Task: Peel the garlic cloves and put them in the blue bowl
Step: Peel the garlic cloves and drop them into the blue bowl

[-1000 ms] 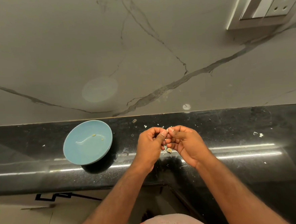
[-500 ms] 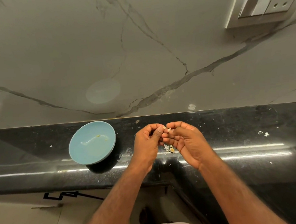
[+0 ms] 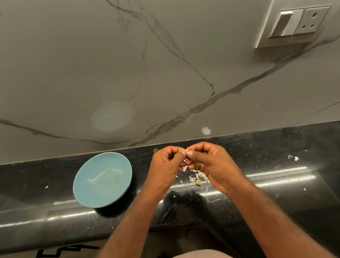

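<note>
Above the glossy black stone counter (image 3: 267, 152), the curled left hand (image 3: 165, 167) and right hand (image 3: 213, 162) meet fingertip to fingertip, both pinching a small pale garlic clove (image 3: 186, 149), mostly hidden. Papery white peel scraps (image 3: 198, 179) lie beneath. The round shallow blue bowl (image 3: 84, 187) sits to the left, apart.

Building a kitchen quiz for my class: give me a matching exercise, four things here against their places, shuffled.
1. blue bowl
2. garlic clove
3. peel scraps
4. switch plate

A. on the wall
B. pinched between left hand and right hand
C. on the counter, left of both hands
D. loose on the counter beneath the hands

Pairs: 1-C, 2-B, 3-D, 4-A
</note>
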{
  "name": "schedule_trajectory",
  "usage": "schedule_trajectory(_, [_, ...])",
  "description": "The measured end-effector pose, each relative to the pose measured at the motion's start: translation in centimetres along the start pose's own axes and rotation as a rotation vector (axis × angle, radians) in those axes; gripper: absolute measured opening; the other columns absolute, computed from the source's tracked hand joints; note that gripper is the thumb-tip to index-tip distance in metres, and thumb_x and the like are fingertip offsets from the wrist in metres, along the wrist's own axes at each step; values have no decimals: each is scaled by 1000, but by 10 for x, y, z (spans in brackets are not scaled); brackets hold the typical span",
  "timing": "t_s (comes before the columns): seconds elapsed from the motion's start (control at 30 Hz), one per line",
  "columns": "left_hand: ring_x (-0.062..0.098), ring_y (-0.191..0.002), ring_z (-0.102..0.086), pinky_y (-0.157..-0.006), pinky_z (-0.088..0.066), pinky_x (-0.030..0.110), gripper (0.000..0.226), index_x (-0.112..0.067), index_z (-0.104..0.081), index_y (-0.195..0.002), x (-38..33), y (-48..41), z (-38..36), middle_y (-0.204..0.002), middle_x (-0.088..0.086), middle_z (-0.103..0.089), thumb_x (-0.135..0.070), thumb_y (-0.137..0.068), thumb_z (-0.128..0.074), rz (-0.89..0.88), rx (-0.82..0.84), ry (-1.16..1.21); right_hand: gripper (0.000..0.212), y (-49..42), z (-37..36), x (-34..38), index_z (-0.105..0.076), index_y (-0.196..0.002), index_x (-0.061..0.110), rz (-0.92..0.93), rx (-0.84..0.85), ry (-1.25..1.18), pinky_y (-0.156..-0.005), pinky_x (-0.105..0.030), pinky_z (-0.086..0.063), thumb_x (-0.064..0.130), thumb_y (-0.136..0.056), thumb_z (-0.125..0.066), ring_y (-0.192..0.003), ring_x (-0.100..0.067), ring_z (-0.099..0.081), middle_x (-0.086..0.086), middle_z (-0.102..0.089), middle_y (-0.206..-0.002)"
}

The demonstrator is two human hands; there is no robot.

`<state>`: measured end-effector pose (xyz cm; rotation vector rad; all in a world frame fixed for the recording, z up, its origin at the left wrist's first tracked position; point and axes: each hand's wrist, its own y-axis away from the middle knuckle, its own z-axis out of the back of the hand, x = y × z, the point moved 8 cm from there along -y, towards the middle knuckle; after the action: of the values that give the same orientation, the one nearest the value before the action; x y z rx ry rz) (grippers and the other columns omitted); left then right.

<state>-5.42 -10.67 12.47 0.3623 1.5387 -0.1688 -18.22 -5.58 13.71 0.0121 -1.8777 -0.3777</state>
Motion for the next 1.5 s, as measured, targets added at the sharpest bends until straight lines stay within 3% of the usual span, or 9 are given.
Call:
schedule_trajectory(0.37, [-1, -57, -58, -58, -47, 14, 10, -8, -71, -83, -21, -2, 9, -62, -8, -66, -12, -92, -68, -134, 77, -79, 24, 0, -17, 0, -68, -99, -5, -27, -14, -57, -64, -24, -58, 10, -81, -71, -68, -18, -69, -13, -72, -77])
schedule_trajectory(0.57, [5, -63, -62, -65, -52, 20, 8, -5, -70, -86, -24, -2, 10, -66, -4, -68, -9, -92, -67, -171, 146, -80, 18, -1, -20, -11, -67, -93, -2, -80, -13, -220, -63, -21, -58, 8, -78, -69, -66, -14, -66, -10, -69, -75])
schedule_trajectory(0.73, [14, -66, -60, -66, -54, 29, 23, -11, -69, -83, -25, -5, 7, -70, 1, -66, -34, -81, -68, -192, 159, -78, 20, -3, -18, -15, -67, -95, -4, -102, -28, -282, -65, -21, -59, 7, -79, -68, -74, -16, -68, -13, -70, -86])
schedule_trajectory(0.87, [17, -63, -54, -62, -51, 31, 8, -13, -68, -82, -30, -11, -1, -70, 7, -62, -15, -89, -69, -217, 143, -99, 18, -6, -14, -9, -67, -99, -7, -112, -28, -306, -67, -22, -58, 4, -84, -64, -87, -20, -72, -21, -71, -98])
schedule_trajectory(1.0, [11, -60, -53, -57, -49, 23, 11, -17, -65, -78, -35, -18, -8, -66, -1, -59, -27, -80, -67, -225, 121, -139, 11, -8, -10, -1, -68, -97, -4, -84, -30, -296, -73, -25, -60, 1, -93, -59, -97, -26, -71, -24, -72, -104])
schedule_trajectory(1.17, [10, -62, -55, -60, -51, 23, 31, -12, -66, -79, -30, -22, -15, -69, 3, -61, -42, -73, -69, -196, 48, -94, 11, -11, 1, 6, -67, -99, -3, 35, -74, -192, -74, -28, -61, 4, -92, -62, -90, -26, -72, -23, -73, -101])
schedule_trajectory(1.3, [16, -65, -56, -64, -51, 29, 20, -11, -66, -80, -24, -21, -15, -70, 5, -61, -29, -80, -74, -147, 38, -74, 18, -12, 6, 7, -69, -97, -2, -13, 27, -158, -65, -25, -59, 8, -83, -69, -71, -20, -69, -19, -71, -85])
schedule_trajectory(1.5, [5, -55, -54, -58, -47, 19, 13, -7, -63, -79, -19, -14, -13, -58, -4, -60, -3, -91, -66, -85, 27, -52, 16, -13, 3, 4, -68, -93, 1, 23, 98, -146, -67, -25, -58, 8, -79, -71, -73, -20, -70, -13, -71, -79])
